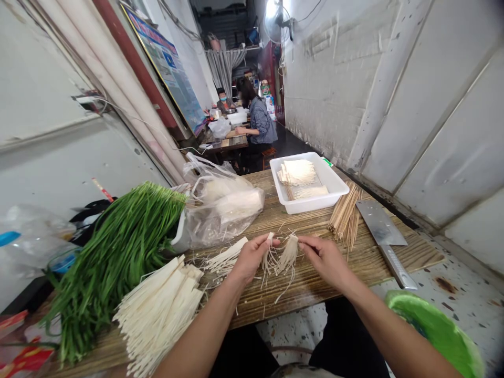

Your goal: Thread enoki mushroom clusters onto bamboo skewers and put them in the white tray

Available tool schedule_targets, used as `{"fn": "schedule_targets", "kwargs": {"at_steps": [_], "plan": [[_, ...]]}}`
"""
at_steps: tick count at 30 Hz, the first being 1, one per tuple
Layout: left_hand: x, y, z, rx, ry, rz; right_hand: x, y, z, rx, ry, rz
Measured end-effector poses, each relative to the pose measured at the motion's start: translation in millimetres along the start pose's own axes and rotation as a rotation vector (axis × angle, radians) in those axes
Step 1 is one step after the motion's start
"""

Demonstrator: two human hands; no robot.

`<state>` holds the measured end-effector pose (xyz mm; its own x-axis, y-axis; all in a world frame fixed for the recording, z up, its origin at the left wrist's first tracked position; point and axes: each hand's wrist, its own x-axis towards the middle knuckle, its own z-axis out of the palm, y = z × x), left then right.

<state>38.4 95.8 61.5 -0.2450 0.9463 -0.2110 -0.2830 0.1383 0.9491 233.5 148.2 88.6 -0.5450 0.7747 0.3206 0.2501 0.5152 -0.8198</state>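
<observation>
My left hand point(252, 256) pinches a small bunch of enoki mushrooms point(268, 259), its strands hanging down over the wooden table. Close beside it, my right hand point(322, 257) has its fingers closed on the top of another enoki bunch point(289, 254), which spreads out below. A loose enoki pile point(226, 257) lies just left of my left hand. Nearer to me on the left is a large heap of enoki point(163, 310). Beyond my hands stands a white plastic tray point(315, 205) with enoki on skewers in it.
Green chives point(118, 262) fill the left side beside a clear plastic bag point(224, 205) of enoki. Wooden skewers point(346, 212) and a cleaver point(386, 236) lie at the right, the handle reaching the table edge. A green bucket point(437, 336) stands below. Two people point(260, 118) sit farther back.
</observation>
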Motion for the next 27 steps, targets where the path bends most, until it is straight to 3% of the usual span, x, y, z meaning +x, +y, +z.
{"fn": "schedule_targets", "kwargs": {"at_steps": [7,14,20,27], "plan": [[-9,17,7.2,-0.042,0.034,0.072,-5,-17,-4,0.018,-0.023,-0.069],[-22,41,18.8,-0.132,-0.012,0.027,-3,-26,-6,-0.042,-0.05,-0.081],[-27,47,22.2,-0.26,-0.031,-0.075,-4,-25,-5,-0.045,-0.061,-0.075],[-25,46,21.1,-0.286,-0.048,-0.085,-3,-22,-5,-0.09,-0.052,-0.087]]}}
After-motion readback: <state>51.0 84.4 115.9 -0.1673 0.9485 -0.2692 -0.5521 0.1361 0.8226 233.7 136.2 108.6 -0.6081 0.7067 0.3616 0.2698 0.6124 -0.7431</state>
